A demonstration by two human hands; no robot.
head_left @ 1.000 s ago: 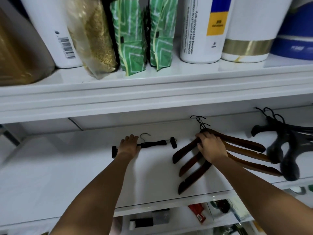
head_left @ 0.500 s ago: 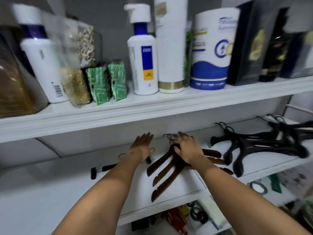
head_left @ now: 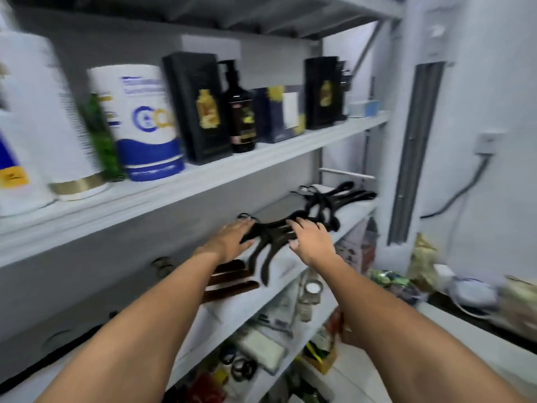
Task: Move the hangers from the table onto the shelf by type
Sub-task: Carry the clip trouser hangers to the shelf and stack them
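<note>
On the white middle shelf lies a pile of black velvet hangers. My left hand rests flat on its left end with straight fingers. My right hand hovers with spread fingers over its right end, fingertips at the hangers. A second bunch of black hangers lies further right on the same shelf. Brown wooden hangers lie to the left, partly hidden under my left forearm. The black clip hanger is a blur at the far left.
The shelf above holds bottles, a white and blue tub and dark boxes. The shelf below is crowded with small items and a jar. A white wall with a cable and bags on a ledge lies to the right.
My view swung right. Both hands left the clip hanger and the wooden hangers and moved right onto the black velvet hangers.
</note>
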